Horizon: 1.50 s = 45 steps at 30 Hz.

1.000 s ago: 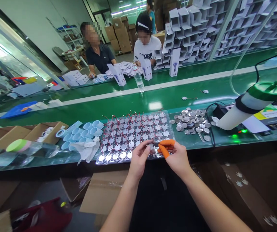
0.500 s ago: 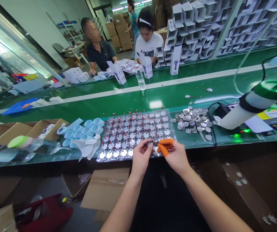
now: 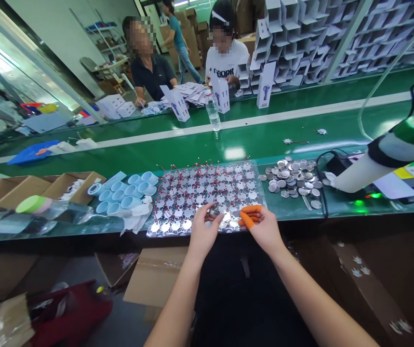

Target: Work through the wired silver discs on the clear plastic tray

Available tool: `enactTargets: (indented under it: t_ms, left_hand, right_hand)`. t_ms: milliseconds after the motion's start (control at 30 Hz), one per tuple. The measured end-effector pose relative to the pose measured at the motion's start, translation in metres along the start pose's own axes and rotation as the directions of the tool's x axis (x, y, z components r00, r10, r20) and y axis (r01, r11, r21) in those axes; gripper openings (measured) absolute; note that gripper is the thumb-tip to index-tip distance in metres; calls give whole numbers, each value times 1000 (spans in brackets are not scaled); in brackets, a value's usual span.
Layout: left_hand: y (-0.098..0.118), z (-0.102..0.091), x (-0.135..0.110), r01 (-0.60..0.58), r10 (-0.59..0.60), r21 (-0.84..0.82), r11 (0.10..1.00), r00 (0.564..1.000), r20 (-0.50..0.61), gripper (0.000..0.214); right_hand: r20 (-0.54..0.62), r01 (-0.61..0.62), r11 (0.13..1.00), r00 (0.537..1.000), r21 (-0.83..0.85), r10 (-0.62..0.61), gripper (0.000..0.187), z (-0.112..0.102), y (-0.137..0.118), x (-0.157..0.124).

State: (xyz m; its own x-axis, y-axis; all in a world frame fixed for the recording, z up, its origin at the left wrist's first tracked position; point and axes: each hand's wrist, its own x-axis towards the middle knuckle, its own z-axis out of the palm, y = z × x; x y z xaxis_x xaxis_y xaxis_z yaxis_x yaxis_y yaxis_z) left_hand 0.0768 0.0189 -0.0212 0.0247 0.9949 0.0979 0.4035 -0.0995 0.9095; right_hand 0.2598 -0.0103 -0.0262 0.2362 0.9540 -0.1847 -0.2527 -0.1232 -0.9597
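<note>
Pinching a small metal piece (image 3: pixel 214 210) between thumb and fingers, the left grip (image 3: pixel 204 226) sits closed just above a clear tray (image 3: pixel 260 185) of red-wired star-shaped boards (image 3: pixel 207 193) on the desk (image 3: pixel 339 206). The right grip (image 3: pixel 260 227), its fingers (image 3: pixel 249 220) in orange cots, curls closed just beside it; whether it holds anything, I cannot tell. Metal discs (image 3: pixel 289 179) lie piled right of the tray.

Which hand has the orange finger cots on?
The right hand: orange finger cots cover its fingers, while the left hand has bare fingers.
</note>
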Motion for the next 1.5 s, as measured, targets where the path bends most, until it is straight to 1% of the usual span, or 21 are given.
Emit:
enactTargets:
  t_ms: [33,67,100,133,200,233,267,300,367,433,467,500,533,633,733,833,967,1233,1367,1433,1500]
  left_hand:
    - [-3,-4,1,-78,81,147,986,997,-10,39]
    - [-6,-8,3,-152,156,286,946,988,6,37]
    - [-8,-12,4,-215,214,407,888,976,49,37]
    - [-10,-14,5,-262,243,508,821,964,104,38]
    - [-11,-17,6,-310,236,654,690,951,201,41]
    - [-10,-18,6,-318,223,699,640,948,227,44]
    - [-9,-19,6,-323,217,725,608,946,239,47]
    - [-8,-19,5,-333,223,730,596,943,248,49]
    - [-5,-17,4,-394,247,680,619,919,308,53]
    - [-4,-13,2,-469,255,589,658,875,411,56]
    - [-5,-10,2,-489,252,554,674,857,450,56]
    - [-6,-7,2,-495,245,536,684,848,470,54]
    - [-7,-4,2,-488,238,534,691,851,469,52]
    - [-11,4,5,-429,222,551,716,888,404,42]
    - [-14,7,7,-368,198,547,752,918,345,32]
    - [-18,9,9,-334,189,542,771,933,305,29]
    - [-23,11,10,-336,210,528,780,935,285,31]
    - [-22,13,11,-323,206,503,802,939,274,32]
    - [-22,12,10,-324,202,513,795,939,280,33]
    - [-22,12,9,-330,210,509,795,937,281,33]
    - [-21,12,8,-339,230,493,801,935,269,38]
  right_hand:
    - [-15,-11,1000,1000,-1,11,38,0,3,1]
    - [-28,-21,1000,999,-1,21,39,0,6,1]
    - [-38,-30,1000,999,-1,30,39,0,8,1]
    - [-45,-37,999,998,0,37,40,0,10,1]
    - [-53,-51,999,997,2,51,40,0,12,0]
    - [-57,-58,998,997,3,58,40,0,12,0]
    - [-64,-63,998,996,5,63,40,-1,12,0]
    - [-71,-66,998,995,6,66,39,-2,11,0]
    - [-83,-63,998,995,6,63,39,-6,9,0]
    - [-91,-59,998,994,2,59,38,-10,7,1]
    - [-93,-60,998,994,-2,59,38,-12,6,1]
    - [-95,-63,998,994,-5,62,38,-14,5,1]
    - [-96,-67,998,993,-7,67,39,-15,4,0]
    - [-91,-93,996,992,3,93,38,-15,2,0]
    - [-62,-121,993,991,18,121,39,-9,4,1]
    - [-11,-133,991,991,19,133,38,0,8,3]
    - [31,-139,990,990,8,138,36,7,16,8]
    - [-6,-161,986,987,-49,161,33,3,21,13]
    - [-31,-123,987,992,-102,121,32,1,21,13]
    - [-26,-85,984,996,-155,82,31,1,21,13]
    - [-9,-47,976,999,-212,46,30,0,22,13]
